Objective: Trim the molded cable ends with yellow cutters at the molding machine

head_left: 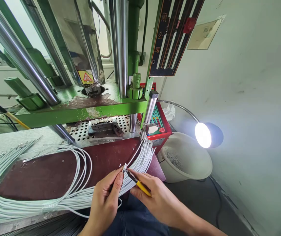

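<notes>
My left hand (108, 191) pinches a small white cable end (124, 167) between thumb and fingertips, above the front of the brown board. Yellow-handled cutting pliers (143, 188) lie in the grip of my right hand (156, 193). Their dark jaws meet the cable end; whether they are closed on it I cannot tell. Beneath both hands runs a thick bundle of white cables (69, 200), looping round at the left. The cables' right-hand ends (148, 146) fan upward beside the machine, and part of the bundle is hidden by my hands.
A green press (88, 109) with steel columns stands ahead, a metal die block (103, 127) on its perforated bed. To its right are a red control box (163, 127), a lit lamp (203, 135) and a white tub (191, 164) with small scraps. The brown board (39, 177) supports the cables.
</notes>
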### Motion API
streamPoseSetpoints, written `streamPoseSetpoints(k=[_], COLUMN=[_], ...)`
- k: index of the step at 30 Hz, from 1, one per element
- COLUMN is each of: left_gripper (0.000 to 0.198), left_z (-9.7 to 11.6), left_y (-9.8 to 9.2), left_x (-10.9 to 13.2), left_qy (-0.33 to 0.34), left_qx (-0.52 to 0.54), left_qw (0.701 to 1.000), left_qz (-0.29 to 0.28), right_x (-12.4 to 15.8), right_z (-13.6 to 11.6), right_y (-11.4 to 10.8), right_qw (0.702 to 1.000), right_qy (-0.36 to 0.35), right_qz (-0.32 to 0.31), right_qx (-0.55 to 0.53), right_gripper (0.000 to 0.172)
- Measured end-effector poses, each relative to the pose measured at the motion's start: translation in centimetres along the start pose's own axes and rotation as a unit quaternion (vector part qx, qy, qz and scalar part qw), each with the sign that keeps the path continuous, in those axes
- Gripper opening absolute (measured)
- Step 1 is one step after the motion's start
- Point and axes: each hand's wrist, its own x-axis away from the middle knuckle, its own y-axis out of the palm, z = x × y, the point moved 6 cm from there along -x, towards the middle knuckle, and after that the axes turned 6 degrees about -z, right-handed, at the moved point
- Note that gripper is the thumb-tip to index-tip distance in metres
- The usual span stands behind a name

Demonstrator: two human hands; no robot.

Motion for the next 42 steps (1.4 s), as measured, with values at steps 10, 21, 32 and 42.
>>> streamPoseSetpoints(k=[10, 21, 32, 42], left_gripper=[0.033, 0.055, 0.035, 0.045], left_z=[0.2, -2.5, -0.5, -0.6], left_y=[0.5, 1.0, 1.2, 5.0], left_x=[-0.2, -0.4, -0.3, 0.2], left_qy=[-0.011, -0.121, -0.161, -0.236], left_qx=[0.006, 0.172, 0.282, 0.304], left_qw=[1.0, 0.977, 0.946, 0.911], left_qz=[0.005, -0.02, 0.003, -0.15], right_x=[0.6, 0.1, 5.7, 2.5], right_z=[0.4, 1.8, 3.9, 0.3], right_y=[0.2, -0.1, -7.9, -3.0], right_qw=[0.961, 0.91, 0.955, 0.978], right_qy=[-0.02, -0.032, 0.098, -0.054], right_qz=[0.177, -0.017, 0.179, 0.203], right_qx=[0.214, -0.413, 0.217, -0.022], right_gripper=[0.05, 0.045, 0.039, 0.035])
